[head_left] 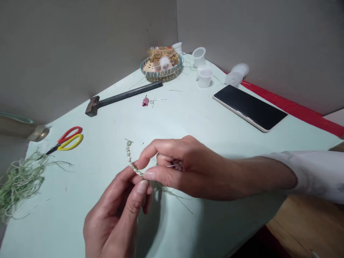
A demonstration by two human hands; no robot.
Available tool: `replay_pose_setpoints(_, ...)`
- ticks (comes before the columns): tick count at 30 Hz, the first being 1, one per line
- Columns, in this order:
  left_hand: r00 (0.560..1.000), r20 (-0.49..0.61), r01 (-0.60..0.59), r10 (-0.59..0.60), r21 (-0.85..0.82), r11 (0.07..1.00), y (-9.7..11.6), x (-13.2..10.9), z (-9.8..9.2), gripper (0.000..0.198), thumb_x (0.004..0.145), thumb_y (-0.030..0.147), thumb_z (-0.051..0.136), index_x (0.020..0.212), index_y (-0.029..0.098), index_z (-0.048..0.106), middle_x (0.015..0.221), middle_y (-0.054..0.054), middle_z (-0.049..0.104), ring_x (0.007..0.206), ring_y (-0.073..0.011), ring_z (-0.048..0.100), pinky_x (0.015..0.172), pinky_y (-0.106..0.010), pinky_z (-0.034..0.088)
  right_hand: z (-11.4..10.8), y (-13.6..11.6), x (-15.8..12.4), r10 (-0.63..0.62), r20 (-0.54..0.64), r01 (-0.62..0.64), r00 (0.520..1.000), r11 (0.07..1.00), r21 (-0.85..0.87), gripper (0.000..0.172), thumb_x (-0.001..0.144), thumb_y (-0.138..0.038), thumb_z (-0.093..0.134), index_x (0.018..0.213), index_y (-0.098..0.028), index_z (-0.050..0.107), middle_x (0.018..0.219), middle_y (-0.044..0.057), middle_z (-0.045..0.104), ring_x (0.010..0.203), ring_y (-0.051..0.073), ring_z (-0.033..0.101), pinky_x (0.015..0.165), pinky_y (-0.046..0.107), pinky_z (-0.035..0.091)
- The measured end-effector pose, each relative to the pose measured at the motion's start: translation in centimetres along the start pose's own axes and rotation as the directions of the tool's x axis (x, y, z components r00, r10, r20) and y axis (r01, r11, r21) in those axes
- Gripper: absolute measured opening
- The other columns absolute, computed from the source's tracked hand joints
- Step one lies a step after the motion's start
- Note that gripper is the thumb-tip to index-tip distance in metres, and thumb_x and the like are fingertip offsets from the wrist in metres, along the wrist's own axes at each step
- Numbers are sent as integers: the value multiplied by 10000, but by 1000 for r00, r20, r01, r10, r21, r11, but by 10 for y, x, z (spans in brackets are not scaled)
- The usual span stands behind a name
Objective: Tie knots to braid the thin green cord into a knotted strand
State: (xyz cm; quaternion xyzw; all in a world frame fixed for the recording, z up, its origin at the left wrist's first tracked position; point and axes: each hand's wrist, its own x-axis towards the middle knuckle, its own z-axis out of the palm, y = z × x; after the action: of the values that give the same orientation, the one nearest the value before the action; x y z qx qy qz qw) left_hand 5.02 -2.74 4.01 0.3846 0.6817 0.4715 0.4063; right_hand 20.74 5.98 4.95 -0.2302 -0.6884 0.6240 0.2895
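A thin braided cord bracelet (129, 154) in green and white curves up from between my hands, with a small loop at its upper end. My left hand (118, 211) pinches it between thumb and forefinger from below. From the right, my right hand (185, 168) closes thumb and forefinger on the same cord, just above the left thumb. Something thin and pale, like a needle (170, 166), shows by the curled fingers of the right hand; its kind is unclear. Loose green thread ends (177, 195) trail below the right hand.
A tangle of green threads (21, 182) and red-yellow scissors (70, 139) lie left. Beyond are a hammer (129, 94), a pink binder clip (145, 101) and a basket (161, 74). White plastic cups (204, 77) and a phone (249, 106) lie back right. Grey walls (94, 39) border the table.
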Motion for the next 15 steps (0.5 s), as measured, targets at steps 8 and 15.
replay_pose_setpoints(8,996,74,59,-57,-24,998,-1,-1,-1,317,771,365,684,1057,228,677,647,13,551,611,-125,464,535,-221,400,-13,-12,3,16,129,9,991,981,-192,60,930,-215,455,965,-185,493,590,-96,480,565,54,458,576,198,361)
replay_pose_setpoints(15,985,118,148,-130,-164,975,4,-1,-2,300,760,354,692,1030,223,679,759,-18,593,664,-129,465,546,-197,420,-13,-12,3,32,161,5,986,975,-220,27,929,-204,459,940,-189,478,600,-94,465,573,52,440,572,193,341)
